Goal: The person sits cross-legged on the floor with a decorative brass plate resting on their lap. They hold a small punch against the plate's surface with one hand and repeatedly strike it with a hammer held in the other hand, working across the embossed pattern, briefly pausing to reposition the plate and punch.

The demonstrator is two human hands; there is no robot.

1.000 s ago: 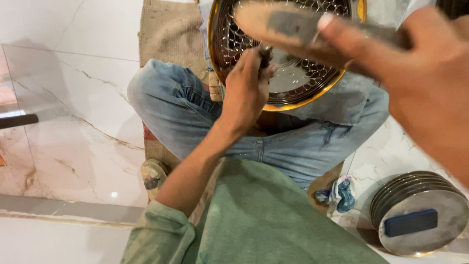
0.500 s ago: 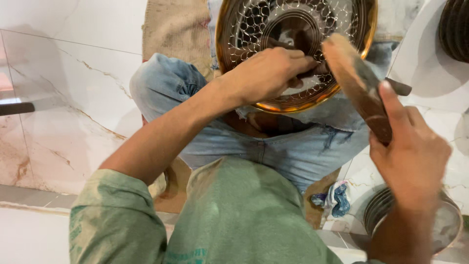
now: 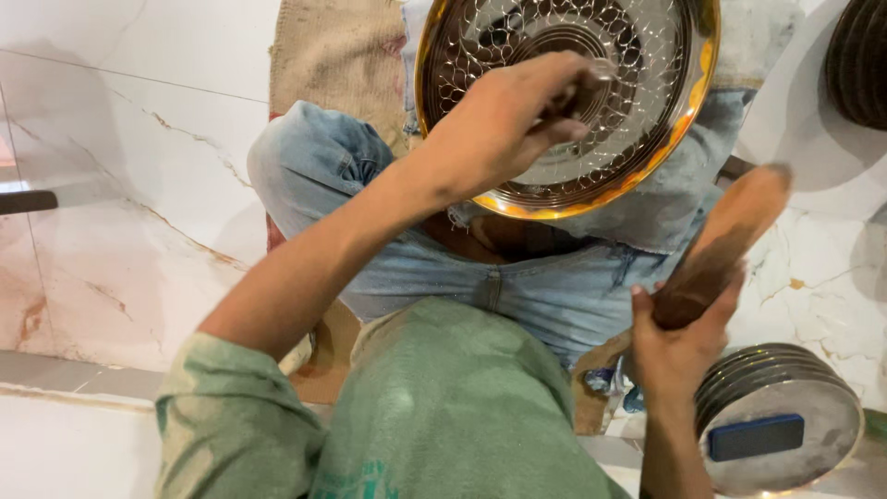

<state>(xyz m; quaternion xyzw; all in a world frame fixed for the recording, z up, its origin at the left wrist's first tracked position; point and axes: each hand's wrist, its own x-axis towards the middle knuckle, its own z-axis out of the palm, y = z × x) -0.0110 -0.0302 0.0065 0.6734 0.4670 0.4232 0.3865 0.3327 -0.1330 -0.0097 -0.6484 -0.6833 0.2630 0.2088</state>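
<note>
The person is sitting cross-legged on a white marble floor [image 3: 120, 212], wearing a green shirt [image 3: 443, 407] and blue jeans [image 3: 554, 286], with a strip of burlap matting [image 3: 333, 55] lying under the legs. A round metal plate [image 3: 647, 139] with an embossed pattern and a golden rim is resting on the lap, tilted up toward the knees. The left hand [image 3: 508, 120] is reaching over the plate's centre, fingers curled tight around a small dark tool [image 3: 591, 88] and pressing it against the patterned face. The right hand [image 3: 679, 346] is gripping the lower end of a brown wooden mallet [image 3: 725, 240], which is slanting up and away, held clear of the plate beside the right knee. Just beside that hand a stack of plain steel plates [image 3: 785, 416] is sitting on the floor, with a dark blue rectangular block [image 3: 756, 436] lying on top.
</note>
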